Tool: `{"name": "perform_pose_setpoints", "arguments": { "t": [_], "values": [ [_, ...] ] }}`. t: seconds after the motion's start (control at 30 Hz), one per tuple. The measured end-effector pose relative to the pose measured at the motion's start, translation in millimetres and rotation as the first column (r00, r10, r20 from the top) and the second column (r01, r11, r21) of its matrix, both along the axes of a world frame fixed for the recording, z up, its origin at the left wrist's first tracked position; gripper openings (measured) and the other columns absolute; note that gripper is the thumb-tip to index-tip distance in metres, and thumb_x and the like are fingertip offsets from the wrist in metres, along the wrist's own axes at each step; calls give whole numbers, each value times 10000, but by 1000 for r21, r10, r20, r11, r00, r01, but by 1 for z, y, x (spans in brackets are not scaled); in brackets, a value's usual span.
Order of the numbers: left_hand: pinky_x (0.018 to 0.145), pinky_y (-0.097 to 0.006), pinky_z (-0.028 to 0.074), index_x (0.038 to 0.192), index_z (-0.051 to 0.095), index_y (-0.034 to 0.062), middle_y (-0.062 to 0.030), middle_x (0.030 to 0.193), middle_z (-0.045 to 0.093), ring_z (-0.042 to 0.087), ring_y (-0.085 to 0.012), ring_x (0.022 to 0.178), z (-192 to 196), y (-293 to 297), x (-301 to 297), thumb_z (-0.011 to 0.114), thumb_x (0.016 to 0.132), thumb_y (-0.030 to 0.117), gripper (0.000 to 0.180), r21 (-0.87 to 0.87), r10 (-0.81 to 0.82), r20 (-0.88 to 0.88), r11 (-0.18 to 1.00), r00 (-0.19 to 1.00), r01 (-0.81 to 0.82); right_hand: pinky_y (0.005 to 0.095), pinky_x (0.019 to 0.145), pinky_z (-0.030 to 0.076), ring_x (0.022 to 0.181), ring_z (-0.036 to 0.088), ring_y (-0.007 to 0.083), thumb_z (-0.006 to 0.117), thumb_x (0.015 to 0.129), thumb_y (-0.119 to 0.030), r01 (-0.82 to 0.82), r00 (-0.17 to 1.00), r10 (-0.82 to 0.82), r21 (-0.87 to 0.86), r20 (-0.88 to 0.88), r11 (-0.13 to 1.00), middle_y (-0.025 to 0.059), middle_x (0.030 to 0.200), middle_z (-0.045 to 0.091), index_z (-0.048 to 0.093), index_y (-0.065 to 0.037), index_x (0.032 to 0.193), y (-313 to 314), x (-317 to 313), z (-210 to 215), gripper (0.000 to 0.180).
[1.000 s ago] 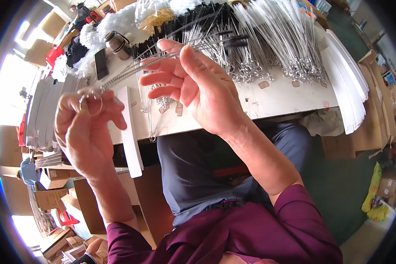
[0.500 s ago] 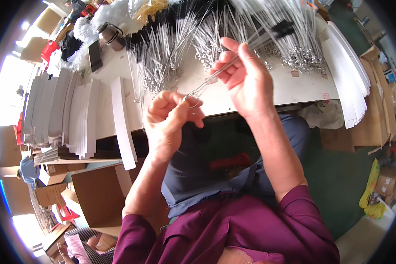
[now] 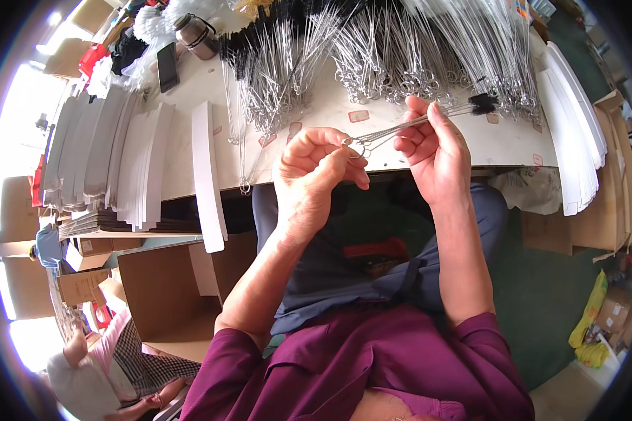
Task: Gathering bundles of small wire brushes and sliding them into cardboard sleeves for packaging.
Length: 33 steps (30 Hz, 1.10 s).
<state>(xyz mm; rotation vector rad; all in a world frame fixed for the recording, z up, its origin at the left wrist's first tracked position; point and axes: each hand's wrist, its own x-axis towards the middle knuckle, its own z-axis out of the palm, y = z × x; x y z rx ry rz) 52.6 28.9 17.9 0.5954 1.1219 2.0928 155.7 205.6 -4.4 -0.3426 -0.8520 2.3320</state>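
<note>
Several thin wire brushes (image 3: 390, 131) with ring-shaped ends and black bristles are held between my hands, just above the table's front edge. My left hand (image 3: 307, 175) pinches them at the ring ends with thumb and fingers. Farther along the wires, my right hand (image 3: 439, 158) closes loosely around the shafts, its thumb upright. The black bristle tips (image 3: 483, 104) stick out past the right hand. Behind my hands, large heaps of similar wire brushes (image 3: 281, 70) lie on the white table (image 3: 379, 158), their rings toward me.
At left stand rows of white card strips (image 3: 130, 168), and a single strip (image 3: 207, 175) overhangs the edge. A phone (image 3: 167, 67) and a metal flask (image 3: 196, 36) lie behind. More white strips (image 3: 572, 140) are at right. Below left are an open carton (image 3: 165, 288) and another person (image 3: 95, 372).
The brushes have swung from a steep slant to nearly level, and their bristle tips now show clear of the heap. My right hand has lowered. More of the other person shows at lower left.
</note>
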Motion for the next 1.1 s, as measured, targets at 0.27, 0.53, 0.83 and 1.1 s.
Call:
{"name": "perform_pose_setpoints", "arguments": {
  "t": [0.27, 0.53, 0.83, 1.1],
  "values": [
    [728, -278, 565, 1216, 688, -28, -74, 839, 695, 675, -121, 748, -5, -3, 9, 520, 959, -46, 308, -182, 78, -316, 973, 946, -141, 324, 635, 608, 745, 714, 202, 577, 1069, -231, 104, 994, -105, 34, 28, 994, 97, 919, 684, 665, 43, 1168, -11, 4, -10, 304],
    [683, -236, 516, 1204, 714, -36, -85, 801, 680, 641, -103, 688, -16, 3, 19, 487, 926, -55, 359, -428, -74, -392, 897, 917, -110, 257, 492, 468, 625, 644, 129, 651, 1034, -217, 365, 908, -405, 270, 110, 891, 62, 850, 665, 703, 20, 1070, -12, 1, 1, 245],
    [668, -367, 586, 1040, 727, -22, -169, 932, 727, 697, -218, 709, -36, 1, 9, 627, 994, 139, 195, -168, -163, 188, 966, 969, 195, 276, 502, 495, 602, 625, 127, 643, 1039, -220, 404, 889, -448, 297, 97, 865, 48, 830, 664, 708, 21, 1071, -12, 2, -4, 252],
    [648, -396, 586, 981, 686, -9, -146, 901, 712, 683, -249, 682, -42, 0, 9, 628, 1023, 208, 228, 109, -399, 353, 916, 846, 386, 256, 488, 469, 583, 610, 110, 659, 1030, -240, 400, 897, -425, 184, 124, 898, 39, 816, 665, 713, 9, 1070, -8, 6, -12, 257]
  ]
}}
